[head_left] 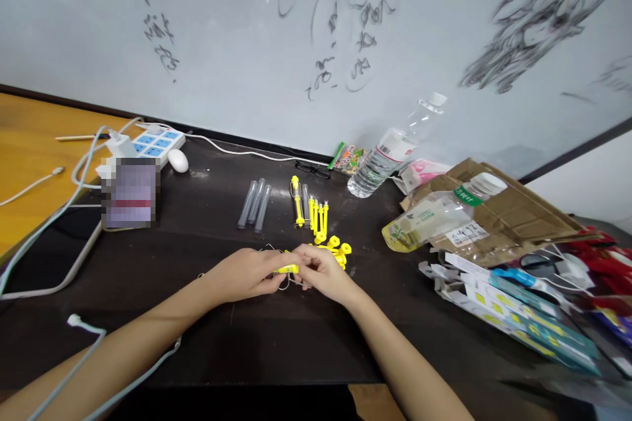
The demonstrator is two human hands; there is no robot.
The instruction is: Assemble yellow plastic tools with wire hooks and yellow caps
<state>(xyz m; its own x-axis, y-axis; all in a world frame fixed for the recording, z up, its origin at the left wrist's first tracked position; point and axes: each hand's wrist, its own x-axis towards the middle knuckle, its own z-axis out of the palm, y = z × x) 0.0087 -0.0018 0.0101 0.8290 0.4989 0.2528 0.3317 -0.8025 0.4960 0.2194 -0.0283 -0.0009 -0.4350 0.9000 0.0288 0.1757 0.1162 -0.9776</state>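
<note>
My left hand [245, 274] and my right hand [323, 271] meet near the middle of the dark table. Between my left fingers is a small yellow piece [286, 269], and my right fingertips touch its right end. Thin wire or cord loops show under the fingers. Just behind my right hand lie several yellow plastic parts [344, 250]. Farther back stand out slim yellow pieces in a row [320, 216], and an assembled yellow piece [297, 200] lies beside a clear tube. Left of them are clear tubes [255, 202] side by side.
Two bottles, one of water [380, 159] and one with yellow liquid [427, 217], lean at the right near cardboard [513, 210] and an opened box [513, 309]. A power strip [157, 143], phone [47, 247] and white cables are at the left. A whiteboard rises behind.
</note>
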